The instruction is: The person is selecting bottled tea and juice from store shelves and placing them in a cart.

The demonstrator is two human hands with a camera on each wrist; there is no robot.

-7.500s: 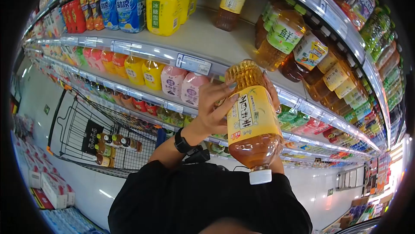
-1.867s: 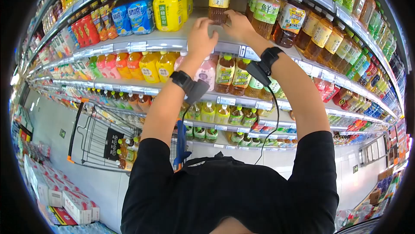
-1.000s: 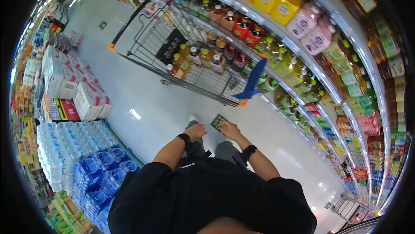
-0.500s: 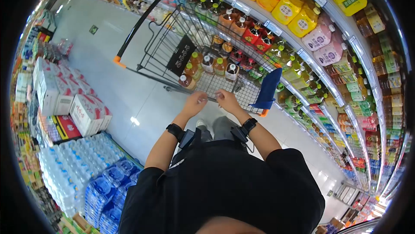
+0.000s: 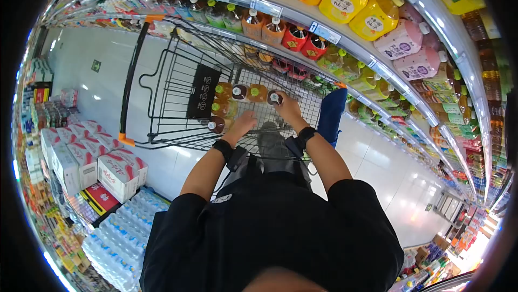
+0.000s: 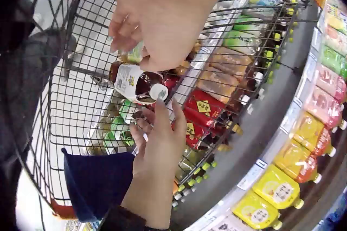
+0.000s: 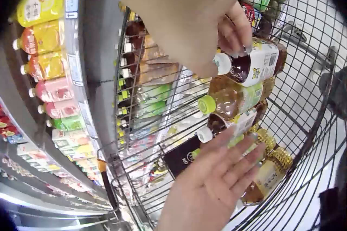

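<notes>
In the head view my right hand [image 5: 288, 110] is over the shopping cart [image 5: 156, 84] at a dark tea bottle [image 5: 274, 98] with a white cap. The left wrist view shows this bottle [image 6: 135, 83] lying in the cart, with the right hand's [image 6: 157, 150] fingers at its cap and neck. Its curled fingers meet the bottle's [image 7: 260, 64] shoulder in the right wrist view. My left hand [image 5: 244, 125] hovers with relaxed fingers and holds nothing; in the right wrist view the same hand [image 7: 211, 179] overlaps other bottles. An amber bottle [image 7: 233, 95] with a green cap is beside the dark one.
Shelves of bottled drinks, with yellow jugs [image 5: 345, 1] and red-labelled bottles [image 5: 295, 37], run along the cart's far side. A blue cloth-like flap [image 5: 331, 117] hangs at the cart's right end. White cartons [image 5: 118, 170] and shrink-wrapped water [image 5: 127, 238] stand at the left.
The jasmine tea bottle held earlier was set back on the shelf and released. The person turned to the cart; both hands moved over it, and the right hand reached a dark bottle inside.
</notes>
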